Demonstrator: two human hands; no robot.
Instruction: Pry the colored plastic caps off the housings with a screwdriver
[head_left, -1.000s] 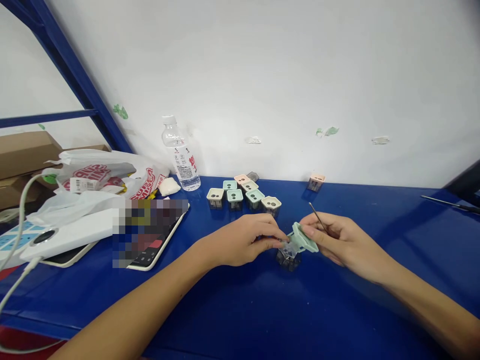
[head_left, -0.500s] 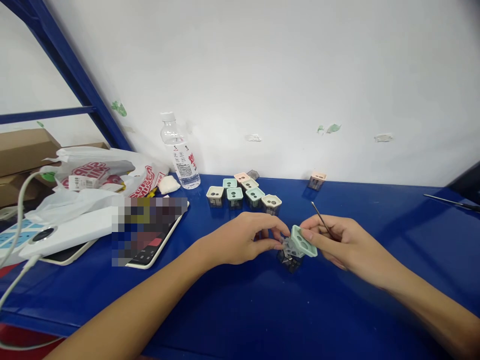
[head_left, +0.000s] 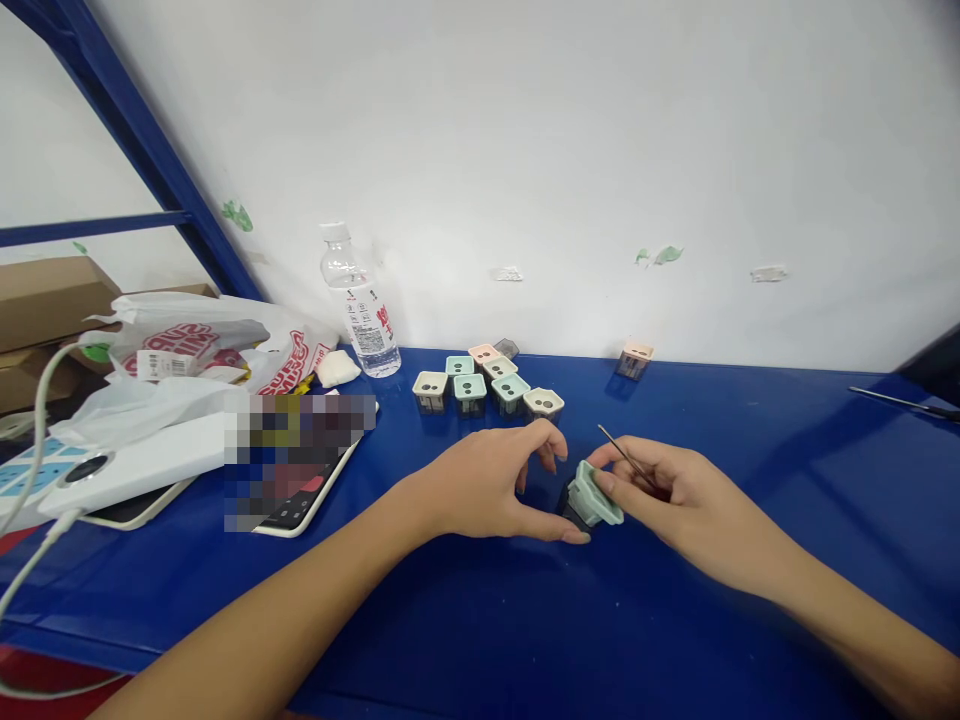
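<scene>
My right hand (head_left: 664, 495) pinches a mint green pencil sharpener top (head_left: 597, 493), tilted over a dark see-through container (head_left: 574, 508). Whether the two are fitted together cannot be made out. A thin metal rod, like a screwdriver shaft (head_left: 621, 452), sticks out of the same hand, its rear end hidden in the palm. Just left of the sharpener, my left hand (head_left: 510, 485) is open, thumb and fingers spread around the container's side. Beyond it several two-hole sharpeners stand grouped, among them a mint one (head_left: 469, 390) and a cream one (head_left: 544, 403).
A peach sharpener (head_left: 634, 360) stands apart near the wall. To the left are a water bottle (head_left: 364, 310), plastic bags (head_left: 202, 340), a phone (head_left: 315, 495), a white power bank-like slab (head_left: 150, 465) and cables. Another thin metal tool (head_left: 896, 400) lies far right on the blue table (head_left: 480, 630).
The mint top has come down onto or close against the dark container. My left fingers have let go and spread apart. The rod in my right hand has shifted left and lower.
</scene>
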